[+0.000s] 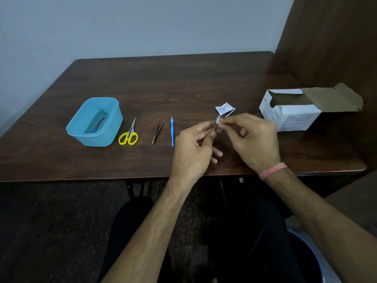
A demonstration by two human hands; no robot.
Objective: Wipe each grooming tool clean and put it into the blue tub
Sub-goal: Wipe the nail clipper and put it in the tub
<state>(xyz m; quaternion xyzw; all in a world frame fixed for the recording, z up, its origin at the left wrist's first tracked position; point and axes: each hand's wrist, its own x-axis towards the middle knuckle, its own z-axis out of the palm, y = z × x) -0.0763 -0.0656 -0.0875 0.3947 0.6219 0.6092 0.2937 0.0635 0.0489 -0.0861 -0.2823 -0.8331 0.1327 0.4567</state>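
The brown table [183, 82] carries everything, and I place the rest by the blue tub [81, 137] at its left. Farthest from the tub, at the right edge, lies the open white box [295, 117]. The tub already holds one tool, a blue-handled thing [98, 124] I cannot identify. Just beside the tub on its right lie the yellow-handled scissors [128, 135], then the tweezers [158, 130], then the slim blue-handled tool [172, 131], all apart from one another and not yet wiped, I judge.

Well right of the tub, my left hand [193, 148] pinches a small metal tool [216, 125], likely a nail clipper, between thumb and fingertips. My right hand [253, 137] pinches a small white wipe [218, 120] against that tool's upper end. The torn sachet [224, 108] lies just behind my fingers.

To do this wipe well, I should keep the left pinch low on the tool so the metal above stays exposed, draw the pad along its length, turn it, and cover the other face. Then it must travel left, over the three waiting tools, into the tub.
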